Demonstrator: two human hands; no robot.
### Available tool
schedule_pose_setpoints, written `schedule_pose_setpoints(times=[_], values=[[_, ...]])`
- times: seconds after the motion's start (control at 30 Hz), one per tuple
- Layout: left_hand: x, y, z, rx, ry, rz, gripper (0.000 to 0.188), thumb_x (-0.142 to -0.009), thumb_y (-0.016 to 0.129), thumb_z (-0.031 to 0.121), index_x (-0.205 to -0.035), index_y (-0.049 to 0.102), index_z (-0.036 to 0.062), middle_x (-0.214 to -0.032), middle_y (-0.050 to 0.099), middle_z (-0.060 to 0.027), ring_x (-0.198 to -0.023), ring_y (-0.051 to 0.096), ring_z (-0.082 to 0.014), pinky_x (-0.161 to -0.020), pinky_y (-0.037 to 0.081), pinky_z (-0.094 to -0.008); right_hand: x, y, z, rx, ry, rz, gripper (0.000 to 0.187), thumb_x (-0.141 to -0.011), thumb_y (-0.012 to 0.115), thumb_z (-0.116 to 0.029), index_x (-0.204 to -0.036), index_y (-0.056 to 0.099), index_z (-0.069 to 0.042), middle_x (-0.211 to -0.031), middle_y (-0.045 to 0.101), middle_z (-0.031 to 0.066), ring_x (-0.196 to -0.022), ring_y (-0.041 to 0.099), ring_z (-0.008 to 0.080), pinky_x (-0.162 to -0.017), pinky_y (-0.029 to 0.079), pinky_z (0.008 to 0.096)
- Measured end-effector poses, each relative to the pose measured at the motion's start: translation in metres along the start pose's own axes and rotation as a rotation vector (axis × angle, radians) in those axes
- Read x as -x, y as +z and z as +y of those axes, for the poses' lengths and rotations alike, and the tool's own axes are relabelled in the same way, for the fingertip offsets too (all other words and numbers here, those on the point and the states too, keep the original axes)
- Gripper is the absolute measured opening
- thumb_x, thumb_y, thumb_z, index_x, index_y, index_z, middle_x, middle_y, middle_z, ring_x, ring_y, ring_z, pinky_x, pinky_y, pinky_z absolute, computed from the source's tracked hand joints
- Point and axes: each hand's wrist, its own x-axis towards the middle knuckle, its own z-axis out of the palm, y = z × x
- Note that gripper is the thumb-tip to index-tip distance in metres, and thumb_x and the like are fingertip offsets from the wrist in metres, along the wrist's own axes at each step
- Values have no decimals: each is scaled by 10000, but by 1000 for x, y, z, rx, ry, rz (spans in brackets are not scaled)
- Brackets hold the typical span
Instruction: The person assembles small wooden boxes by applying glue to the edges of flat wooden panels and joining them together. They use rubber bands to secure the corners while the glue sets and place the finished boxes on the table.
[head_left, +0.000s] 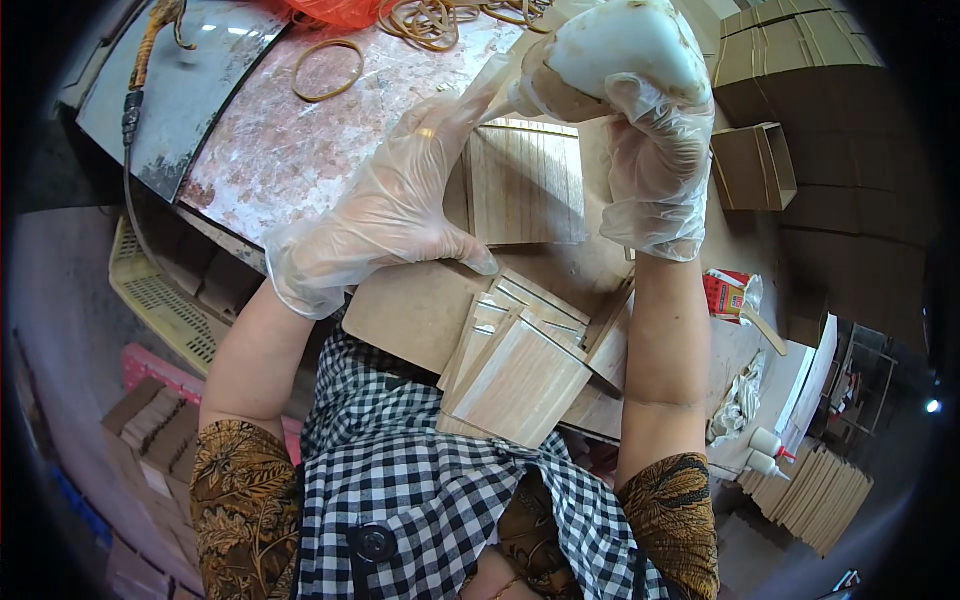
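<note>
"Where's the bottle?"

"There's one big white bottle (630,55), smeared with brown, held up over the far edge of a slatted wooden panel (525,190). Its narrower end points left."

"Who has it?"

"The gloved right hand (660,165). Its fingers (632,92) are curled and clamped on the bottle."

"And the left?"

"The left hand (395,195), gloved too, is empty, with thumb and fingers spread wide about the panel's left side. The thumb is at the near corner; whether it touches, I cannot tell."

"How many panels?"

"One between the hands. Nearer the body, several grooved wooden pieces (520,370) overlap; I can't count them surely. One plain brown board (410,310) lies partly under them."

"Further out?"

"On the mottled table (300,150), one rubber band (328,70) lies apart from a heap of bands (425,22). To the right are one red tub (727,293), one flat wooden stick (766,332), one crumpled cloth (738,398) and two small white bottles (766,464) with red tips."

"Off to the left?"

"One yellow crate (165,300), below the table."
</note>
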Motion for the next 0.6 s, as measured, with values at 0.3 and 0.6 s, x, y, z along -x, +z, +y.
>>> schedule_pose_setpoints(times=[0.3,0.6], values=[[0,0,0,-7,0,-12,1352,-428,961,391,-1527,253,44,-1512,372,-193,-1397,359,-365,-1166,304,-420,-1,2,-1,92,-30,66,833,-644,889,-162,-1351,502,48,-1219,654,153,-1124,629,283,-987,501,399],[0,0,1,-30,9,1,1283,-484,934,350,-1538,254,80,-1441,427,-235,-1386,352,-400,-1161,315,-432,-5,-5,-5,144,24,118,659,-765,813,-137,-1335,523,23,-1191,667,129,-1093,638,234,-980,499,367]])
